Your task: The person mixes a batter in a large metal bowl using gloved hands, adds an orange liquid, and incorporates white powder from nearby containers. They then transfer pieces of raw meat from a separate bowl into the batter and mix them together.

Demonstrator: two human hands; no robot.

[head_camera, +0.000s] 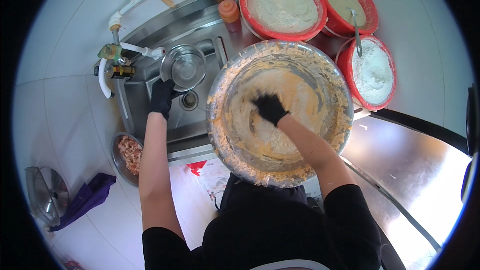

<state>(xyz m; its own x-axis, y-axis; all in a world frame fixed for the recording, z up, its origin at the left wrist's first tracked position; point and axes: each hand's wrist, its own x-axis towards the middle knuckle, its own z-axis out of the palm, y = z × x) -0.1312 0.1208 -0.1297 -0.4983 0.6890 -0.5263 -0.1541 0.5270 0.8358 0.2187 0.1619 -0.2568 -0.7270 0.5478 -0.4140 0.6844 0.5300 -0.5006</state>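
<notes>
My left hand (162,97), in a black glove, grips the lower rim of a shiny round metal bowl (188,68) over the sink. No contents are plain in that bowl. My right hand (270,108), also in a black glove, reaches into a large metal basin (215,110). Its fingers blur against a pale, wet-looking flour mixture (285,140), so their grasp is unclear. Orange-tan batter clings to the basin's wall and rim. The basin stands at the sink's right side, close before my body.
A faucet (150,52) juts over the steel sink (142,107). Red buckets hold flour (283,5), pale batter (343,2) with a ladle (356,32), and white powder (373,73). An orange-capped bottle (229,15) stands behind. Raw meat fills part of a bowl (117,153) at left.
</notes>
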